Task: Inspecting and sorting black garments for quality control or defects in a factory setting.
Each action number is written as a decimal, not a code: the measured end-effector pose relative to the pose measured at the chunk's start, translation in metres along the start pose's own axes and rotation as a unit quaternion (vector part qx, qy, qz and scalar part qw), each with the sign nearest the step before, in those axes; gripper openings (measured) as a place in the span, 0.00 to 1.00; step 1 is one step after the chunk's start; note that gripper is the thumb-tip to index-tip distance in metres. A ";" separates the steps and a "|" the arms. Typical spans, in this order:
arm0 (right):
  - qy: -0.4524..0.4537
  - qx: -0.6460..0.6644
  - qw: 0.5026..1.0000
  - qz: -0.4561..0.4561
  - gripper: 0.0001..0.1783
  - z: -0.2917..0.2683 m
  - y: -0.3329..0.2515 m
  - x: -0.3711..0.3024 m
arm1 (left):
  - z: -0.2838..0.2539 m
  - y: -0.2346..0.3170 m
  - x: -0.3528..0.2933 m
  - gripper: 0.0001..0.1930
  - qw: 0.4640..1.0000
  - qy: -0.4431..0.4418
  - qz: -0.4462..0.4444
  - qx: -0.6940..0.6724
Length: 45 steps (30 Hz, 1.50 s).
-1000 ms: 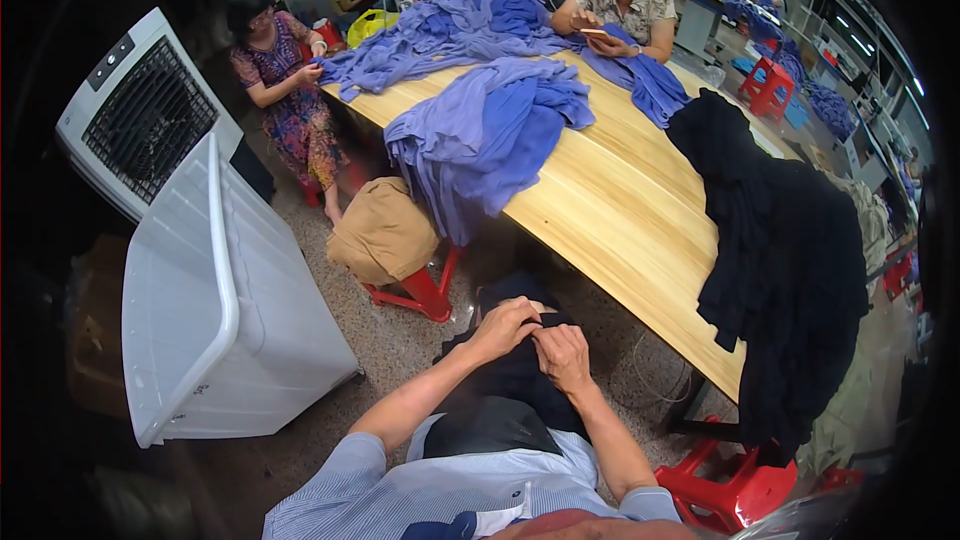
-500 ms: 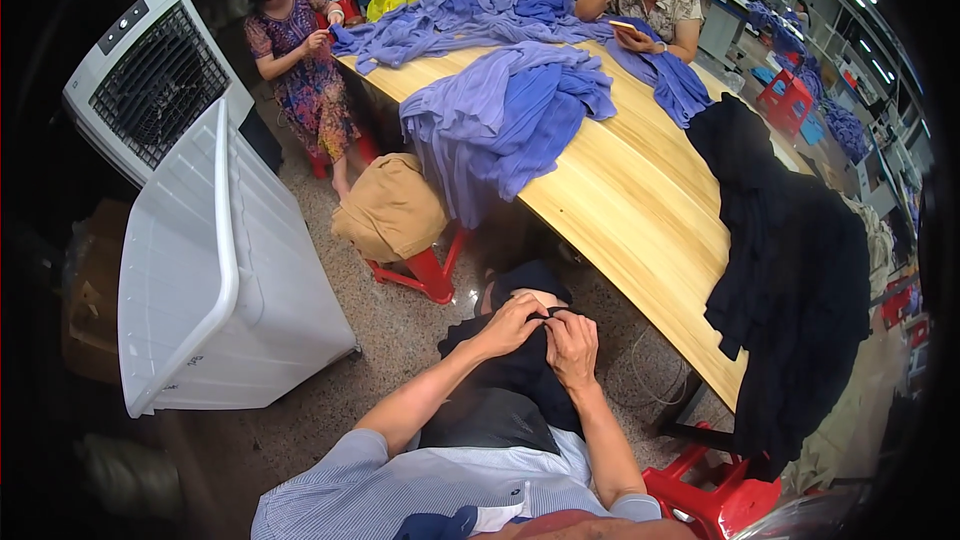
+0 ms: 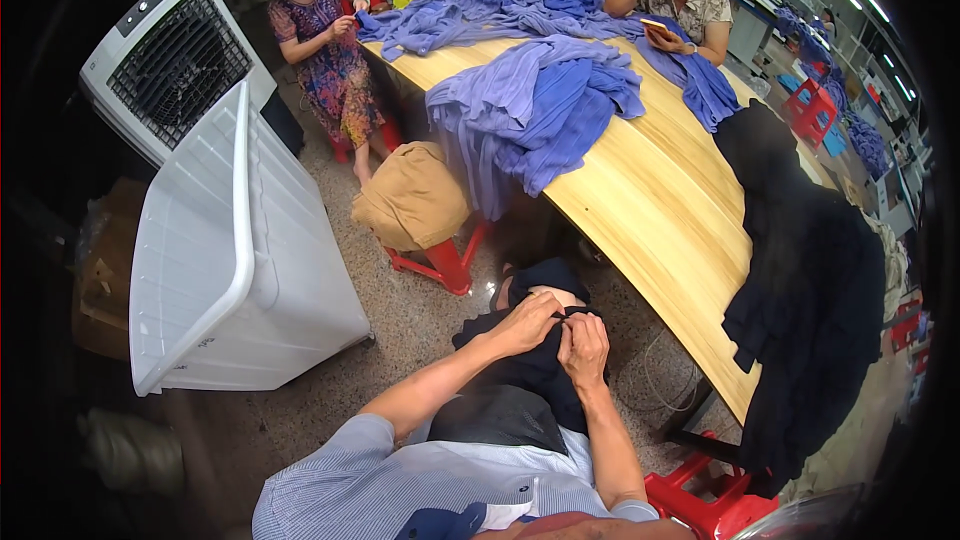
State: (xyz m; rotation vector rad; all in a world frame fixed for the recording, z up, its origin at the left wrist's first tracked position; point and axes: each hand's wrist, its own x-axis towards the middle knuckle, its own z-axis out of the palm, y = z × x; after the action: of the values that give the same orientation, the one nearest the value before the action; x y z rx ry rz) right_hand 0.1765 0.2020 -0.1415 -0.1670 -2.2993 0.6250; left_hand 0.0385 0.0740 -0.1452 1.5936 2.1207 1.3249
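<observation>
My left hand (image 3: 528, 324) and my right hand (image 3: 584, 348) meet above my lap, both with fingers pinched on the edge of a black garment (image 3: 535, 375). Its dark cloth spreads over my legs, and I cannot tell its cut. Just in front of my body lies a dark grey cloth (image 3: 500, 420). To the right, a heap of black garments (image 3: 810, 270) hangs over the edge of the wooden table (image 3: 660, 200). Beyond my hands, a pile of purple-blue garments (image 3: 530, 110) droops over the table's near side.
A large white plastic bin (image 3: 300, 280) stands at left, before an air cooler (image 3: 180, 60). Brown cloth (image 3: 412, 198) covers a red stool (image 3: 450, 265); another red stool (image 3: 710, 500) is at lower right. Two people sit at the table's far side, near more purple garments (image 3: 510, 0).
The whole view has shifted slightly, so the surroundings sit a little further right. Both hands keep their pinch on the black garment, with only small finger movement.
</observation>
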 end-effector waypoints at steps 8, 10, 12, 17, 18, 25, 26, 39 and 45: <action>0.004 -0.040 0.999 -0.031 0.08 -0.003 -0.001 -0.001 | -0.010 -0.002 0.007 0.11 0.995 -0.101 -0.022 -0.009; -0.021 -0.086 0.995 -0.046 0.07 -0.009 -0.004 0.002 | -0.014 -0.007 0.011 0.11 0.992 -0.124 -0.021 -0.028; -0.048 -0.078 0.995 -0.032 0.08 -0.010 -0.003 0.001 | -0.017 -0.015 0.012 0.11 0.988 -0.142 -0.021 -0.049; -0.068 -0.021 0.997 0.021 0.08 -0.016 -0.001 0.002 | -0.024 -0.021 0.014 0.12 0.981 -0.190 -0.006 -0.047; -0.063 -0.011 0.997 0.030 0.09 -0.012 0.001 -0.001 | -0.026 -0.023 0.014 0.12 0.982 -0.179 0.004 -0.054; -0.038 0.023 0.994 0.096 0.13 -0.007 -0.002 -0.005 | -0.031 -0.022 0.018 0.10 0.981 -0.167 0.022 -0.098; -0.043 -0.012 0.997 0.070 0.13 -0.007 0.001 -0.006 | -0.029 -0.024 0.016 0.09 0.982 -0.149 0.026 -0.110; -0.053 -0.035 0.996 0.067 0.05 0.003 0.011 0.002 | 0.000 -0.024 0.005 0.07 0.995 0.028 0.005 -0.095; -0.014 -0.036 0.997 0.062 0.05 0.006 0.006 0.007 | 0.009 -0.011 0.000 0.06 0.989 0.105 -0.033 -0.098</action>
State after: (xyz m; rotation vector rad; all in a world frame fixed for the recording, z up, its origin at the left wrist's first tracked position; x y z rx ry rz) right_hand 0.1667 0.2072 -0.1441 -0.3408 -2.3531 0.6096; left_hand 0.0362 0.0790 -0.1589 1.3481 2.0581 1.6870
